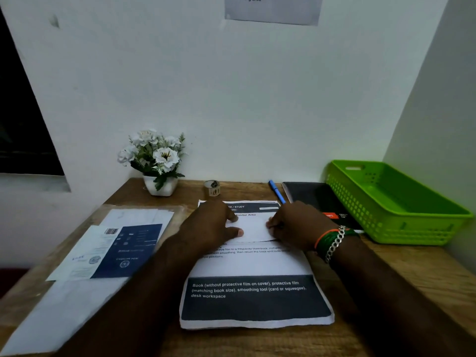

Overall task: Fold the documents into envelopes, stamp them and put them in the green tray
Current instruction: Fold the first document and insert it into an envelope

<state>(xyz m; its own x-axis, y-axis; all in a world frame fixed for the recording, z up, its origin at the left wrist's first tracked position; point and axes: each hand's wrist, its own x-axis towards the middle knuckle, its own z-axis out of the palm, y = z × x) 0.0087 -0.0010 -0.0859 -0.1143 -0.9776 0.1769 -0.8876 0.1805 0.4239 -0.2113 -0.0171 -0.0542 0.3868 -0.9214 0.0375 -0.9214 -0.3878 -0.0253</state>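
Observation:
A stack of printed documents [253, 269] lies in the middle of the wooden desk [401, 284]. On its upper half rests a small white folded paper or envelope [253, 229]. My left hand [208, 228] presses flat on that paper's left side, fingers spread. My right hand [296, 224] grips a blue pen [277, 191] with its tip on the paper's right edge. The green tray [391, 202] stands at the right, with nothing seen in it. Envelopes and a blue-printed one [113, 249] lie at the left.
A pot of white flowers [157, 163] stands at the back left. A small tape roll [212, 188] sits behind the documents. A dark notebook [319, 202] lies between the documents and the tray. Walls close the back and right sides.

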